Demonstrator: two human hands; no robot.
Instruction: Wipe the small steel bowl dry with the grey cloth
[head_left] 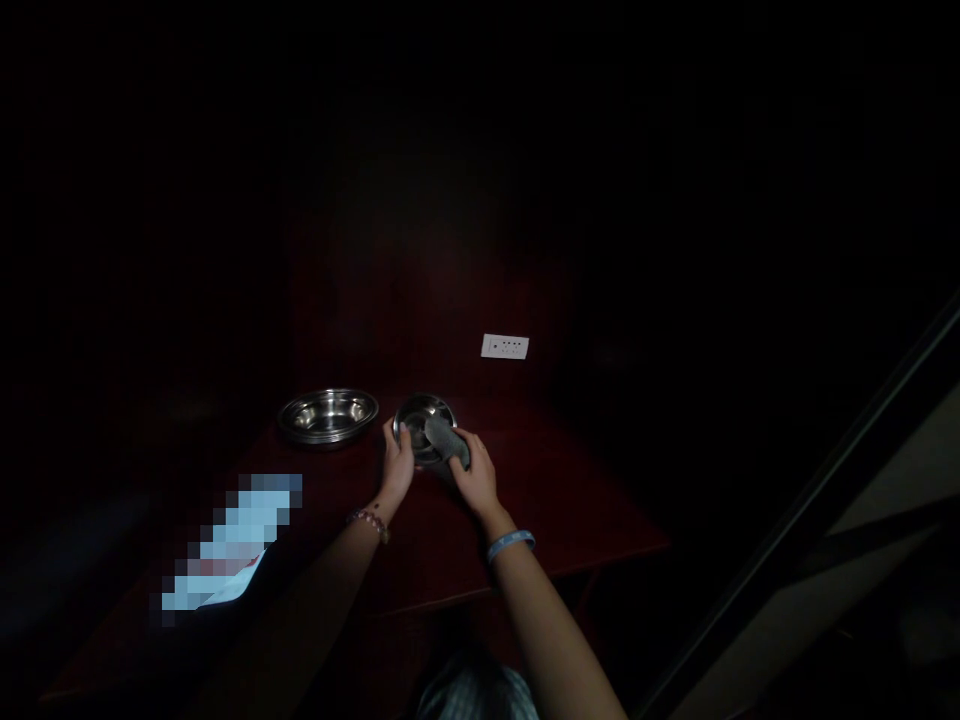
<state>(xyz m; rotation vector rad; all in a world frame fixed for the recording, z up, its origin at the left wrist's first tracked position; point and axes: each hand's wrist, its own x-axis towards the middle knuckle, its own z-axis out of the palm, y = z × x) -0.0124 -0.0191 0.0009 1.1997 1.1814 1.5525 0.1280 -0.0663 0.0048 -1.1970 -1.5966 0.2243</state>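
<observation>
A small steel bowl (421, 418) stands on a dark red table (570, 500) in a very dim room. My left hand (397, 462) grips the bowl's left rim with curled fingers. My right hand (474, 475) is closed on a grey cloth (448, 440) that is pressed into the bowl. A beaded bracelet is on my left wrist and a light blue band on my right wrist.
A wider steel bowl (328, 414) sits to the left on the table. A white socket plate (505, 346) is on the dark wall behind. A blurred pale blue patch (229, 545) lies at the lower left. A dark slanted rail (810, 510) runs along the right.
</observation>
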